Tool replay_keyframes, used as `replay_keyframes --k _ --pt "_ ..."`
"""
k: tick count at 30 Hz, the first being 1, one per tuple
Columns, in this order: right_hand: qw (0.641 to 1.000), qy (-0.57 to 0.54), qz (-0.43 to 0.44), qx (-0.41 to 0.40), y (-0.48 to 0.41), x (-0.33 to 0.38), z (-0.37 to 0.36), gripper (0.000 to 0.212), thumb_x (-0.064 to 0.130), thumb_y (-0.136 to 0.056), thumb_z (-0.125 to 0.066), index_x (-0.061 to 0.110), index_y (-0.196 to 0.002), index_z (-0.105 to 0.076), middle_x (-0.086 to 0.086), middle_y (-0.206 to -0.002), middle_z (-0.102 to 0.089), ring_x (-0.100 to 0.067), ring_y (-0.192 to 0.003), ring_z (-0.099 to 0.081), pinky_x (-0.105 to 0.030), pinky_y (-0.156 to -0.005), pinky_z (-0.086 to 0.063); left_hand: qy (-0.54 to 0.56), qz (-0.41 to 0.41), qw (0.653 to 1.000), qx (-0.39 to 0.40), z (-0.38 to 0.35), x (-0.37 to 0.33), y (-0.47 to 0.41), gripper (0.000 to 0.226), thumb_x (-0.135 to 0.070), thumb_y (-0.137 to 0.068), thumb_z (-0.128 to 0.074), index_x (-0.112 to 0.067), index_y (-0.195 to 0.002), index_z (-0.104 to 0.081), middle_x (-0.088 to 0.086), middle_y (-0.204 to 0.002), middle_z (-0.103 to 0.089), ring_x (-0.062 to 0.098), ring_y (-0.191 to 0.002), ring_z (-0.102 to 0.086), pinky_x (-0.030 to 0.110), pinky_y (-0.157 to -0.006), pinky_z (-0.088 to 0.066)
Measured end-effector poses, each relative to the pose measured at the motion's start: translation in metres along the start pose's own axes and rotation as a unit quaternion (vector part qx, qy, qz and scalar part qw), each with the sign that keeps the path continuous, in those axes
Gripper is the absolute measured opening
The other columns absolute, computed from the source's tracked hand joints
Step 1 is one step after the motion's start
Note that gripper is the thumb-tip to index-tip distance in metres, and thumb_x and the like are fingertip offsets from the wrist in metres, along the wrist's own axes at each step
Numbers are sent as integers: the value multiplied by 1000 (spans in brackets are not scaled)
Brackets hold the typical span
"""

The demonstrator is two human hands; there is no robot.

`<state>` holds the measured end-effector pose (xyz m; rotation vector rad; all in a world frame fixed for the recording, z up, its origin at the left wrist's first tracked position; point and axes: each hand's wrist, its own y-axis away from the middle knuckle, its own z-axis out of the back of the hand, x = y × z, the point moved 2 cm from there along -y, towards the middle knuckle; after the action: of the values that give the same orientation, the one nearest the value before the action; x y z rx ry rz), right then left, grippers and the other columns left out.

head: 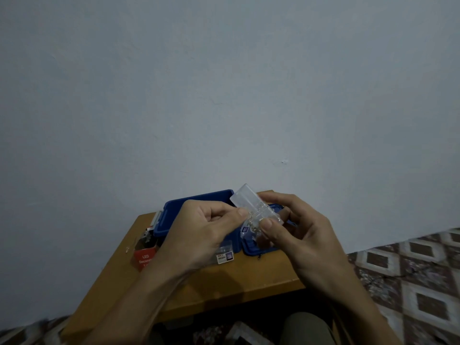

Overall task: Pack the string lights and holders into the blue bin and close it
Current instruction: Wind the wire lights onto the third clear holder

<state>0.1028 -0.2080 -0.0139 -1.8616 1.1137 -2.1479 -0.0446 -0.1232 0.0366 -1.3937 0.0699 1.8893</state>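
A clear plastic holder (251, 204) with string lights bunched at its lower end is held above the open blue bin (196, 201). My right hand (298, 230) grips the holder from the right, thumb on its front. My left hand (204, 230) pinches the string lights at the holder's left edge. The blue lid (254, 247) lies on the table to the right of the bin, partly hidden by my right hand. Another clear holder with a small label (225, 253) lies in front of the bin, under my left hand.
A red LED lights package (144, 258) and some dark items lie at the left on the small wooden table (249, 280). A plain wall stands right behind the table. Patterned floor covering (410, 270) spreads to the right.
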Motion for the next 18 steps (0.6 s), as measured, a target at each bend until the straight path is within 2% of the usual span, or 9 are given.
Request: replay_keyframes --k 1,5,7,9,10,13,14,16,18 --pt "1000 3 1 1 0 0 0 32 17 -92 -67 30 -121 -66 -4 -77 -64 -18 -75 -74 -36 -72 -62 -17 -4 1000 -3 0 -1 1 22 -21 -94 -64 -6 -85 -78 -15 -44 -58 -3 -42 -55 6 -46 -37" --pt "1000 -2 -7 2 0 -2 0 26 17 -91 -68 25 -116 -65 -2 -77 -65 -18 -74 -74 -32 -68 -61 -31 -11 999 -17 2 0 2 23 -29 -92 -66 -15 -79 -80 -2 -66 -73 17 -65 -69 16 -54 -49" --pt "1000 -2 -9 4 0 -2 1 26 19 -90 -68 25 -115 -65 -1 -77 -66 -18 -74 -74 -33 -68 -62 -39 -15 999 -20 2 0 2 25 -30 -92 -66 -15 -77 -80 3 -61 -70 27 -60 -63 17 -51 -45" --pt "1000 -1 -11 3 -1 -2 1 25 20 -90 -67 25 -114 -65 -2 -78 -66 -18 -74 -74 -35 -68 -62 -54 -19 998 -21 2 -2 2 27 -32 -92 -65 -16 -76 -80 1 -55 -66 25 -53 -58 18 -48 -41" --pt "1000 -2 -12 3 -1 -2 1 25 20 -90 -67 25 -114 -65 -2 -78 -66 -17 -75 -74 -35 -68 -62 -56 -19 998 -21 1 -1 2 27 -32 -92 -65 -17 -76 -80 1 -56 -67 24 -56 -61 19 -48 -42" --pt "1000 3 -9 -5 -1 -3 1 26 19 -92 -67 25 -117 -65 1 -79 -67 -16 -75 -73 -33 -68 -61 -49 -12 999 -18 1 -1 1 26 -34 -92 -66 -17 -77 -79 9 -68 -72 33 -70 -66 26 -53 -46" --pt "1000 6 -7 -12 -1 -4 1 26 18 -92 -67 25 -117 -66 1 -79 -67 -17 -76 -73 -34 -69 -62 -49 -9 999 -14 1 -1 1 26 -35 -92 -65 -18 -78 -79 13 -70 -72 34 -69 -65 25 -52 -45" --pt "1000 8 -6 -27 -2 -5 3 28 18 -92 -67 27 -118 -66 0 -81 -67 -17 -76 -73 -34 -71 -62 -38 13 999 8 0 -1 0 25 -32 -94 -62 -16 -84 -79 12 -60 -65 24 -52 -55 18 -47 -39" --pt "999 7 -4 -36 -2 -5 5 28 18 -92 -66 28 -118 -65 1 -82 -67 -18 -77 -73 -33 -73 -61 9 48 998 30 -1 0 -1 22 -22 -97 -58 -11 -92 -77 4 -51 -47 10 -44 -37 17 -43 -29"
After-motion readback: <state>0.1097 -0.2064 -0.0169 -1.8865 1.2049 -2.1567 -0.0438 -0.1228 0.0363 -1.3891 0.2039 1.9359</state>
